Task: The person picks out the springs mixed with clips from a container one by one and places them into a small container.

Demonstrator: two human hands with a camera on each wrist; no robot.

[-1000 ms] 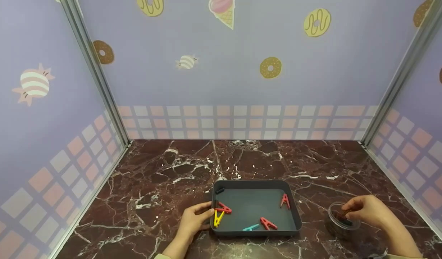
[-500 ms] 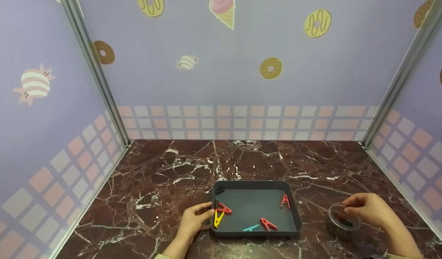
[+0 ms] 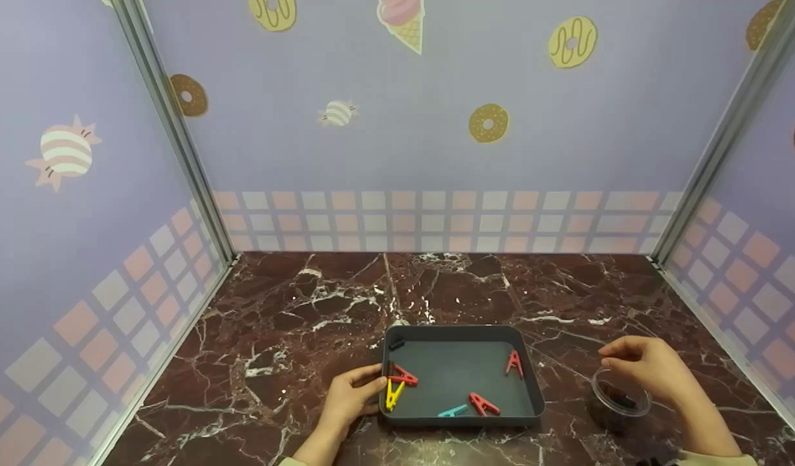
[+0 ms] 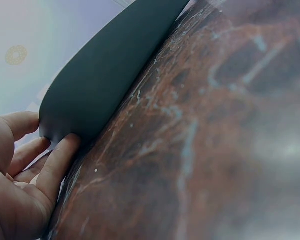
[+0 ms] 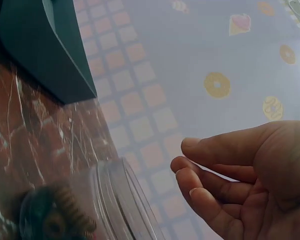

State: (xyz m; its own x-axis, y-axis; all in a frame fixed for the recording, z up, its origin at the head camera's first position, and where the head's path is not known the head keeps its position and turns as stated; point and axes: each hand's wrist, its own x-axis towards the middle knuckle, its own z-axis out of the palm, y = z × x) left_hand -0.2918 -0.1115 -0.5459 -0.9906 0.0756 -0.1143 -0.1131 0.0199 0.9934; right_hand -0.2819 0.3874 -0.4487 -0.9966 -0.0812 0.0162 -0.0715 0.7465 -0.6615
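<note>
My left hand point(image 3: 350, 396) grips the left wall of the dark grey tray point(image 3: 465, 421), thumb at the rim and fingers against the outside. Inside the tray lie red clips point(image 3: 483, 404), a yellow clip point(image 3: 394, 393), a light blue clip point(image 3: 453, 411) and a small black piece point(image 3: 397, 344). On the right, my right hand point(image 3: 649, 369) hovers above the rim of a clear round plastic tub point(image 3: 644, 408), holding nothing. Its fingers curl loosely, with thumb and fingertips apart in the right wrist view. A coppery coiled spring point(image 5: 75, 210) and dark pieces show inside the tub.
Beneath everything is a dark red marbled tabletop point(image 3: 294, 349). Lilac printed panels point(image 3: 436, 149) enclose it at the back and both sides, with metal posts at the rear corners. A gap of tabletop separates tray and tub.
A brownish coiled piece pinched by my right hand one second ago is out of its fingers. That hand has risen and shifted left over the tub. My left hand stays on the tray.
</note>
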